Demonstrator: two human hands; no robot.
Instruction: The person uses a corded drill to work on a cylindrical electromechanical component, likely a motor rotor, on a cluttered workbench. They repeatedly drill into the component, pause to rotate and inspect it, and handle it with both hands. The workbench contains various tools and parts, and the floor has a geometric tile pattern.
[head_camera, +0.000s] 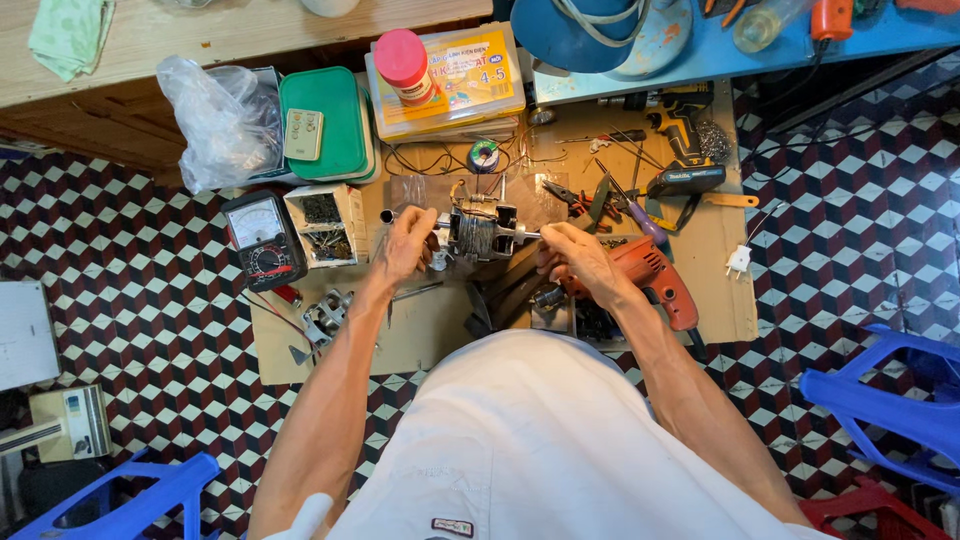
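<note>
Motor core (480, 232), a small wound stator with a shaft through it, is held above the cardboard sheet (420, 340) on the tiled floor, between both hands. Step in hand, by my judgement: inspecting or turning the assembly. Left hand (408, 245) is curled closed around the shaft's left end. Right hand (578, 262) pinches the right end with fingertips. Next move likely needs a steady hold and a tool; pliers (590, 200) and a red drill (655, 280) lie near.

— Where did the camera sit?
— On the person's head, it looked straight down, close over the cardboard sheet (420, 340) on the tiled floor (130, 270)
— Any second view?
— Just that one
</note>
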